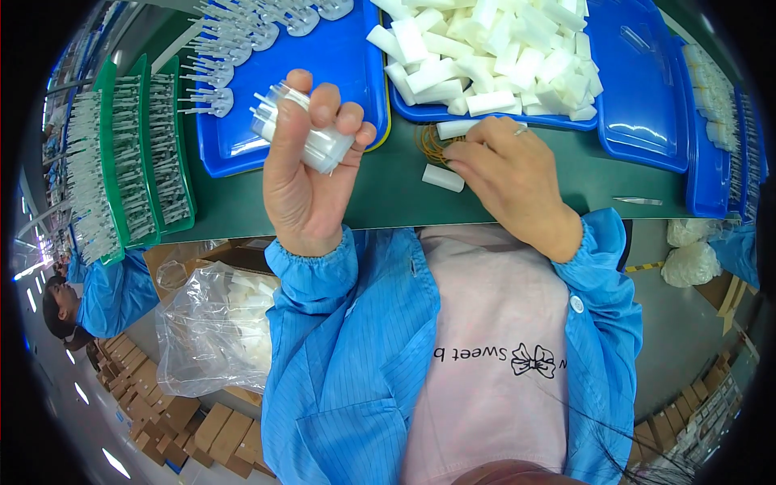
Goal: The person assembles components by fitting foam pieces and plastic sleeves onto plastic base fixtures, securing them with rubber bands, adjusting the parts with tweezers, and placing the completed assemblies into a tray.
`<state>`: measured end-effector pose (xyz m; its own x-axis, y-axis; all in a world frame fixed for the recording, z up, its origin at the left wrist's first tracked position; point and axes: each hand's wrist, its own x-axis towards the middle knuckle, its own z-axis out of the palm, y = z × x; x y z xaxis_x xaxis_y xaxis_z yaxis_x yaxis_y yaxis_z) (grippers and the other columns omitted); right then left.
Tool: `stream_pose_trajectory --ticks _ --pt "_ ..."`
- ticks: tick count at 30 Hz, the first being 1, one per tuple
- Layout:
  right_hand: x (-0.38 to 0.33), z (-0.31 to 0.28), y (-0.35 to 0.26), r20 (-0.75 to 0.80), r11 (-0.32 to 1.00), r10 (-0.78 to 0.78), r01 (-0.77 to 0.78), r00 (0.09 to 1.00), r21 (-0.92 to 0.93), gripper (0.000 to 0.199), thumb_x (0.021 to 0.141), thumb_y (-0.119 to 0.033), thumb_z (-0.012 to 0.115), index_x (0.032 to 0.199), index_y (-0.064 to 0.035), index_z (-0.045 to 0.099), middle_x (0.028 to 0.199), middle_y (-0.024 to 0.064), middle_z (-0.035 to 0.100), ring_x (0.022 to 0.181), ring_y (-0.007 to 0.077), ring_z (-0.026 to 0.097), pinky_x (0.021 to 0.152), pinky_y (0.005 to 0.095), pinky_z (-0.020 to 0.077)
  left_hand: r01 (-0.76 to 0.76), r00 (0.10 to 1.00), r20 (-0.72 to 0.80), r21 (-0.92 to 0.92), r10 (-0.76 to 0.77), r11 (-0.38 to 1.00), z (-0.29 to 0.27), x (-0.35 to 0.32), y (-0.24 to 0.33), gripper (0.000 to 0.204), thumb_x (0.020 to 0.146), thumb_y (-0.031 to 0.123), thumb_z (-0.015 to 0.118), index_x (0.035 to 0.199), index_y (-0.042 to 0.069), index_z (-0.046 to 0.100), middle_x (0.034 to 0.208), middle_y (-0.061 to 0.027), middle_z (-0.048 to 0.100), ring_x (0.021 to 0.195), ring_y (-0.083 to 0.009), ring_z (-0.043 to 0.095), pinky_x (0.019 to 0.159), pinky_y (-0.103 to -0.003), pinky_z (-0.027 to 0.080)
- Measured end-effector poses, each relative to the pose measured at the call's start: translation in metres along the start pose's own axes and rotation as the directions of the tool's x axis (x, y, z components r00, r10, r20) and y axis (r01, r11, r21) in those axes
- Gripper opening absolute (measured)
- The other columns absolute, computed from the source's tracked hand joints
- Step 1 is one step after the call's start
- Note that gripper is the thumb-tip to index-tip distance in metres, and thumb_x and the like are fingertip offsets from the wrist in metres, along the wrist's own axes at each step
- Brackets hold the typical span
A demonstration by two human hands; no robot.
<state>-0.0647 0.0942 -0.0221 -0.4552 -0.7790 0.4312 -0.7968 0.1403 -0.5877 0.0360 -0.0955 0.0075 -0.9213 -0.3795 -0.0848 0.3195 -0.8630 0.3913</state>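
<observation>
Raised above the front edge of the blue tray, my left hand (303,182) is closed around a bundle of clear plastic tube-like parts (327,147) with thin stems pointing up and left. My right hand (521,178) is lowered to the green table, its thumb and fingertips pinched at the edge of a small heap of tan rubber bands (428,145). A white foam piece (443,178) lies just in front of the bands. Another white foam piece (455,128) lies behind them, partly covered by my fingers.
A blue tray (323,61) holds rows of clear stemmed parts at left. A heaped foam tray (586,124) and another blue tray (643,121) stand to the right. Tweezers (637,200) lie near the edge. Green racks (149,162) of parts stand far left; a plastic bag (206,323) sits below.
</observation>
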Motion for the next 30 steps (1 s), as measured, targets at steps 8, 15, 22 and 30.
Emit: stream_pose_trajectory --ticks 8,15,22,30 --pt "0.006 0.022 0.001 0.116 0.923 -0.07 0.108 0.991 -0.37 0.005 0.07 -0.011 0.063 0.075 -0.0097 0.062 0.08 0.003 0.046 0.075 0.0184 0.05 0.068 0.0339 0.0368 -0.171 0.981 -0.003 0.444 0.192 0.88 0.004 -0.009 -0.004 0.036 0.083 0.017 0.068 0.113 0.011 0.047 0.079 -0.0018 0.051 0.072 -0.0146 0.05 0.067 -0.032 0.043" --pt "0.014 -0.011 -0.004 0.06 0.957 0.229 -0.236 0.972 0.17 0.007 0.074 -0.007 0.068 0.078 -0.0059 0.062 0.081 0.0041 0.053 0.075 0.0181 0.054 0.063 0.0321 0.0385 0.023 0.996 0.017 0.891 -0.085 0.453 0.018 -0.026 -0.018 0.071 0.066 0.004 0.079 0.127 0.004 0.044 0.077 -0.0022 0.058 0.07 -0.009 0.054 0.064 -0.023 0.044" --pt "0.011 -0.021 -0.015 0.116 0.508 0.413 -0.334 0.903 0.794 0.005 0.083 -0.005 0.062 0.083 -0.002 0.058 0.083 0.005 0.055 0.072 0.0118 0.053 0.068 0.0222 0.0422 -0.111 0.971 0.115 0.993 -0.208 0.028 0.003 -0.017 -0.056 0.041 0.065 0.008 0.079 0.1 0.005 0.056 0.081 -0.0038 0.062 0.073 -0.0129 0.059 0.067 -0.027 0.046" --pt "0.005 -0.025 -0.044 -0.002 0.965 -0.262 0.261 0.965 0.033 0.013 0.071 -0.009 0.071 0.081 -0.0071 0.064 0.085 0.006 0.055 0.069 0.0169 0.052 0.058 0.0275 0.0419 -0.382 0.924 0.357 0.884 -0.138 -0.27 0.016 -0.006 -0.059 0.037 0.068 0.013 0.071 0.1 0.009 0.052 0.084 -0.0106 0.064 0.079 -0.0312 0.063 0.065 -0.036 0.049"
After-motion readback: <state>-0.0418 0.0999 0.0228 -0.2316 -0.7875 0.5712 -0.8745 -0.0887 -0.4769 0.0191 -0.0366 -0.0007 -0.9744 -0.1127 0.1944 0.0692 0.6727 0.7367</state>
